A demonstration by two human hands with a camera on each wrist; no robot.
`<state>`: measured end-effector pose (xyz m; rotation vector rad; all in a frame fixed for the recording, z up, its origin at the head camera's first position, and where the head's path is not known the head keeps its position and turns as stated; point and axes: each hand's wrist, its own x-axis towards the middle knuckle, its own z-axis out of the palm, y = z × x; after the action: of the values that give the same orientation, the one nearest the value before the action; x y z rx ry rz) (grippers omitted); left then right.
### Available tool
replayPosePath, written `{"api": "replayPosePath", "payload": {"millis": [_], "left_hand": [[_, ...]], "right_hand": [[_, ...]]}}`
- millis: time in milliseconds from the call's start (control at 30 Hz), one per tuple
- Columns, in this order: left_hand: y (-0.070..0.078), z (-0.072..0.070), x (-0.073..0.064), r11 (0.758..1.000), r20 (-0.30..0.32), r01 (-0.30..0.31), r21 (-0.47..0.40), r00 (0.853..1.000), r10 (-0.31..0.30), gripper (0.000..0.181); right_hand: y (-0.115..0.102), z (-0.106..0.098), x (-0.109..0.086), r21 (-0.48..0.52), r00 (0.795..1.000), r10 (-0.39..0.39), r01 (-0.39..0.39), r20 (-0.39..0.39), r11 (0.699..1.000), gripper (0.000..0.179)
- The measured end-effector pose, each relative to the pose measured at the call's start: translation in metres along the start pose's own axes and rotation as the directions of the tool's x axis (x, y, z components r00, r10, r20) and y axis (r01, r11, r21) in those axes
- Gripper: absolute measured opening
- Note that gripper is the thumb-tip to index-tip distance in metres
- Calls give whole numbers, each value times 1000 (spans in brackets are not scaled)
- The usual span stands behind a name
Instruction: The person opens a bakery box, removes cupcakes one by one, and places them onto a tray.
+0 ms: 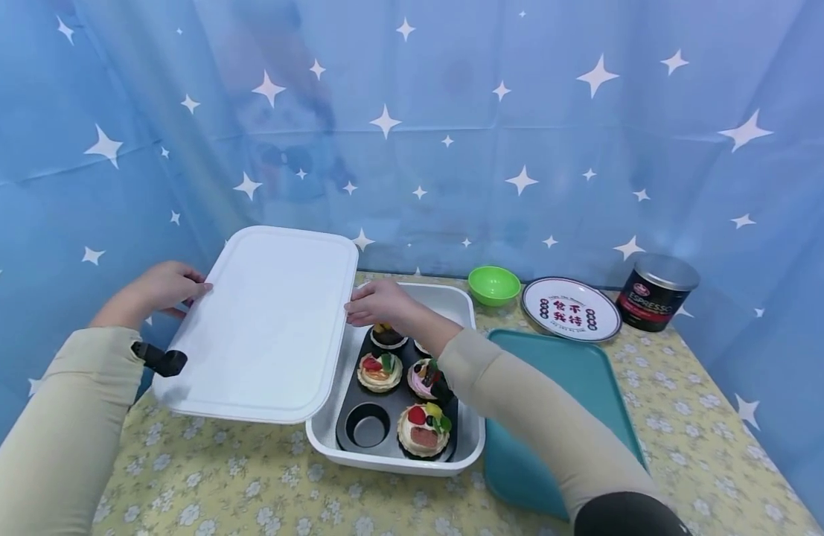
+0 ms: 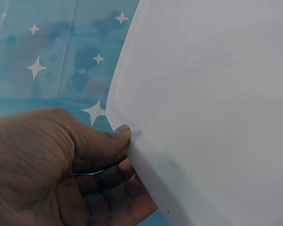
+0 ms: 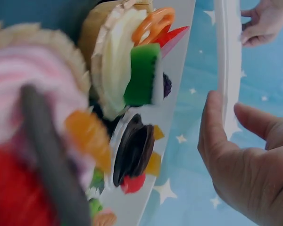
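Observation:
A white rectangular lid (image 1: 264, 320) hangs tilted in the air, left of the white box (image 1: 477, 439) and overlapping its left side. My left hand (image 1: 162, 289) pinches the lid's left edge, thumb on the face and fingers behind, as the left wrist view shows. At the opposite edge my right hand (image 1: 381, 305) holds the lid between thumb and fingers, above the box's back. Inside the box lies a dark muffin tin (image 1: 394, 406) with a fruit tart (image 1: 379, 372), a pink-cream tart (image 3: 37, 84), a chocolate one (image 3: 132, 150) and others; one front cup is empty.
Right of the box lies a teal tray (image 1: 552, 365), partly under my right forearm. Behind stand a green bowl (image 1: 494, 286), an oval plate (image 1: 539, 290) with red characters, and an espresso tin (image 1: 656, 294). A floral cloth (image 1: 251, 476) covers the table; a blue starry curtain (image 1: 452, 97) hangs behind.

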<state>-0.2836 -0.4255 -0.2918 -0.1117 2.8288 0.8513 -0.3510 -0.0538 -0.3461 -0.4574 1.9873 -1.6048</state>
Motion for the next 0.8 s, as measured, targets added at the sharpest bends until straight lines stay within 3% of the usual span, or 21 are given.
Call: {"api": "replayPosePath", "payload": {"millis": [367,633,800], "left_hand": [[-20,-3,8,996,-52,63,69,997,-59,51],[-34,10,13,995,-87,78,67,994,-72,50],[-44,25,21,991,-91,111,69,990,-104,53]], "right_hand": [[-2,20,17,48,999,24,-25,29,999,35],[2,23,23,70,997,68,-70,34,995,38],[5,24,25,70,998,64,-66,24,995,36]]}}
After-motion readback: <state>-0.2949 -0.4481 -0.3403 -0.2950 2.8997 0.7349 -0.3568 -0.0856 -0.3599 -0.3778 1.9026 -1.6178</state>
